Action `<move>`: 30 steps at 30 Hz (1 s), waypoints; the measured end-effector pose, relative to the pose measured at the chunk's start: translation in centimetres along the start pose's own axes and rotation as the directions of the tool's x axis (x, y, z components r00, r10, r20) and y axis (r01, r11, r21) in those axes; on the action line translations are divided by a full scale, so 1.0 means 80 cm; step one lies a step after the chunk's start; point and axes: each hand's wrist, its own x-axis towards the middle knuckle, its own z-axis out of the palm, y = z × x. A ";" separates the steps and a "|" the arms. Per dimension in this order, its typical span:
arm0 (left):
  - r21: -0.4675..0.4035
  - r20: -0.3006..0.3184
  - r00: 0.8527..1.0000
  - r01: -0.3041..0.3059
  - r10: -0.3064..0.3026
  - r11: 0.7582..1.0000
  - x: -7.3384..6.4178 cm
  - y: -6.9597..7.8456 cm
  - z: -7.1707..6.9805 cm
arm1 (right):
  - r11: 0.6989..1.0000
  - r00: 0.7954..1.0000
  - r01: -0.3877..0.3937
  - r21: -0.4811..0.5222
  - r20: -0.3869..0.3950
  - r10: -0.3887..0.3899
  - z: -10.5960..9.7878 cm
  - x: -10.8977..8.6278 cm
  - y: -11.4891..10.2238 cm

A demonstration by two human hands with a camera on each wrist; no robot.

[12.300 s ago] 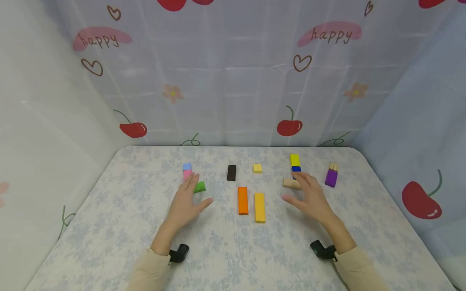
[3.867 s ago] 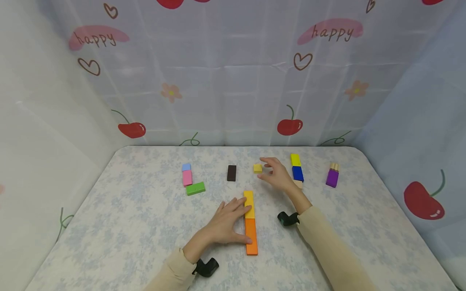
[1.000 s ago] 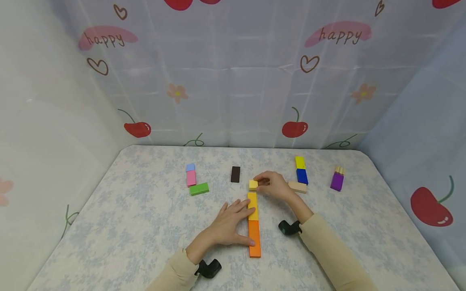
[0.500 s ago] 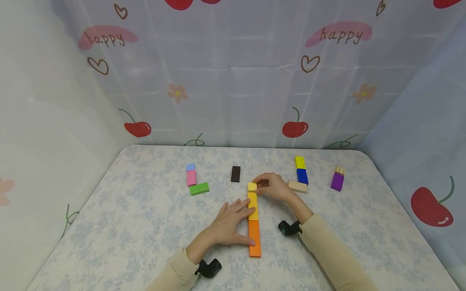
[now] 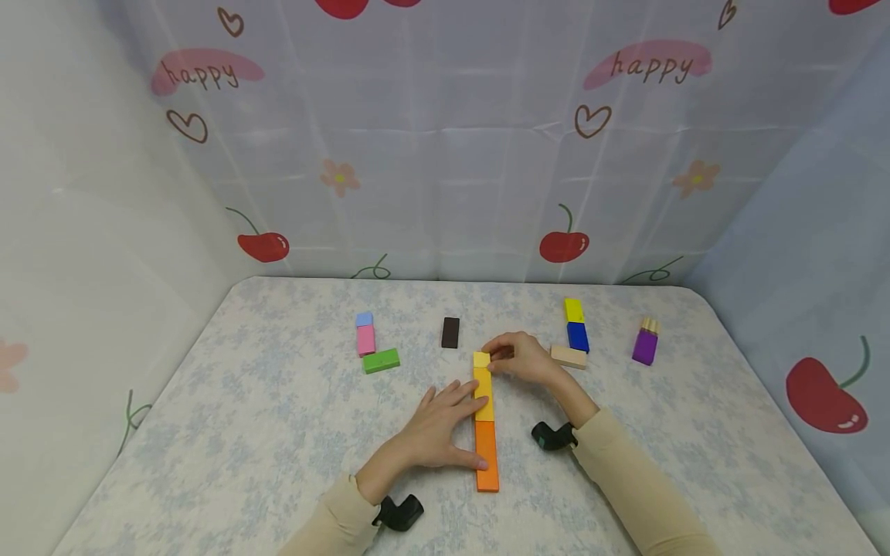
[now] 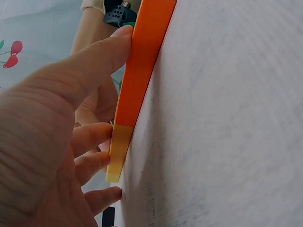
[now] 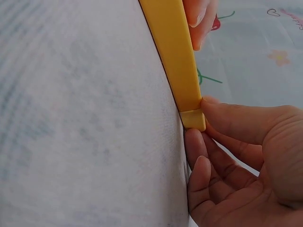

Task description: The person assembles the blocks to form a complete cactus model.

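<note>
Pink block (image 5: 365,340): set on the bench (image 5: 243,432), with the green block (image 5: 382,361) placed near it.
Left hand (image 5: 433,431): kept spread, fingers fairly straight; thumb laid against the orange block (image 5: 489,448), fingertips against the amber block (image 5: 486,391), nothing enclosed.
Small yellow block (image 5: 481,359): now brought against the amber block's far end; the gap seen a second ago is closed, so a straight three-block row is apparently formed.
Right hand (image 5: 523,358): fingers curled, small yellow block pinched; exact thumb contact cannot be made out.
Tan block (image 5: 568,357): left untouched beyond it.
</note>
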 end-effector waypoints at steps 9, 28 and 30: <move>-0.015 0.004 1.000 0.001 -0.001 1.000 -0.001 0.002 -0.002 | 1.000 1.000 0.005 0.009 0.022 -0.005 0.001 0.000 0.002; -0.002 0.004 1.000 0.005 -0.005 1.000 0.000 0.001 -0.001 | 1.000 0.997 -0.007 -0.009 -0.079 0.007 -0.014 -0.029 -0.003; -0.004 0.006 1.000 0.011 -0.011 1.000 0.000 0.001 -0.001 | 1.000 0.995 -0.009 -0.009 -0.101 0.008 -0.019 -0.034 -0.003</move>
